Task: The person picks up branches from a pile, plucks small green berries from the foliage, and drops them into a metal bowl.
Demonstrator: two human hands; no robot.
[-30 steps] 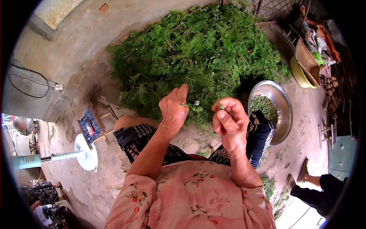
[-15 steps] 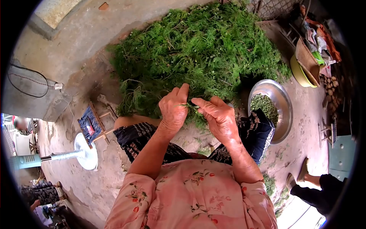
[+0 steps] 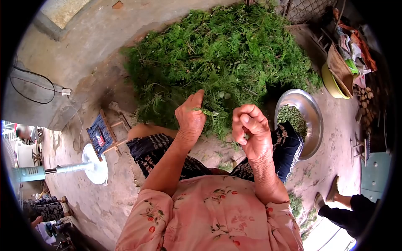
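My left hand (image 3: 190, 115) is closed on a small green evergreen sprig (image 3: 206, 111), whose tip sticks out toward the right. To the right of it, my right hand (image 3: 258, 136) is turned partly palm-up with curled fingers. A small pale-green seed cone (image 3: 246, 136) shows between those fingers. Just beyond both hands lies a big heap of leafy evergreen branches (image 3: 217, 50). A metal basin (image 3: 312, 138) stands beside my right knee, partly filled with small green seed cones (image 3: 291, 115).
At left are a small folding stool (image 3: 100, 136) and a fan on a round base (image 3: 94, 165). A yellow tub (image 3: 333, 81) with a wicker basket (image 3: 339, 65) stands at right. Another person's feet (image 3: 328, 194) are at lower right; more people are at far left.
My right hand has drawn away from the sprig to the right and turned its palm up, with a small green cone in its fingers. My left hand stays nearly in place with the sprig.
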